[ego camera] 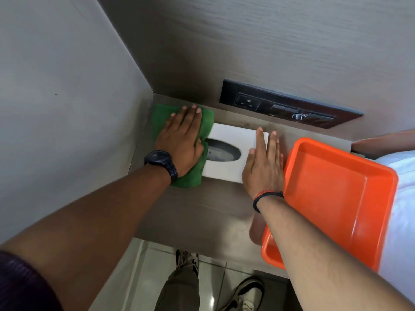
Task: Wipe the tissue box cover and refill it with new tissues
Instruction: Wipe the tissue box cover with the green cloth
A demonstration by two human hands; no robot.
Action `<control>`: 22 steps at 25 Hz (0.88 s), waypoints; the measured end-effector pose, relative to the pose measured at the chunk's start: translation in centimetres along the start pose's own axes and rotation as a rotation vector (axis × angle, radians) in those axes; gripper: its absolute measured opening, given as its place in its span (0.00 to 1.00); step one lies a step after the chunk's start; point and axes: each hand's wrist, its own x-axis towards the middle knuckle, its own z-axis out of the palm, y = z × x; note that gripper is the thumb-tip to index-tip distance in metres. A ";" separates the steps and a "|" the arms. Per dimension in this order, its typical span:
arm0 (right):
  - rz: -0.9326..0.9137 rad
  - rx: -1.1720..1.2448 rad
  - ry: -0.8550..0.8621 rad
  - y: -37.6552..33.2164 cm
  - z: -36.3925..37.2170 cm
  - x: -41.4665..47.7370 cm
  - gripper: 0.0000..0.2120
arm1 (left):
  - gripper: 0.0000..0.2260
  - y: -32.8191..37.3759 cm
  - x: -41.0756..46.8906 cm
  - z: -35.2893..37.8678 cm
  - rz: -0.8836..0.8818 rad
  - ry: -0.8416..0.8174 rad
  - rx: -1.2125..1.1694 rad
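A white tissue box cover [231, 136] with a dark oval slot lies flat on the brown bedside table [202, 209]. My left hand [182, 140] presses flat on a green cloth [161, 117] that drapes over the cover's left end. My right hand [263, 162] rests flat with fingers straight on the cover's right end and the table beside it. No tissue shows in the slot.
An orange plastic tray [332, 198] sits at the table's right, overhanging the front edge. A black switch and socket panel [287, 106] is on the wall behind. White bedding [402, 198] lies to the right; my shoes stand on the tiled floor below.
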 end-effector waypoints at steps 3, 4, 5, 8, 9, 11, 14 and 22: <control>0.002 0.001 0.002 -0.1 0.2 0.1 0.26 | 0.38 2.3 0.0 0.3 -0.026 -0.027 0.016; 0.003 -0.002 0.001 -0.1 0.2 0.1 0.26 | 0.41 2.4 -0.1 0.4 -0.024 -0.037 0.025; 0.005 -0.006 0.002 0.0 0.2 0.1 0.26 | 0.40 2.2 -0.1 0.4 -0.010 -0.037 0.031; 0.002 -0.025 0.013 0.0 0.2 0.0 0.26 | 0.33 -0.5 -0.7 -0.2 0.037 -0.010 -0.005; 0.002 -0.024 0.013 0.0 0.2 0.0 0.26 | 0.31 -1.5 -1.0 -0.3 0.029 -0.003 -0.019; 0.007 -0.012 0.011 -0.1 0.2 -0.1 0.26 | 0.30 -2.7 -1.6 -0.6 0.012 0.008 -0.038; 0.012 -0.002 0.017 0.0 0.3 0.0 0.26 | 0.29 -1.7 -1.6 -0.6 -0.008 0.012 -0.072; -0.009 -0.089 0.047 -0.3 -0.1 -0.1 0.26 | 0.31 1.2 -1.1 0.3 0.066 -0.017 -0.076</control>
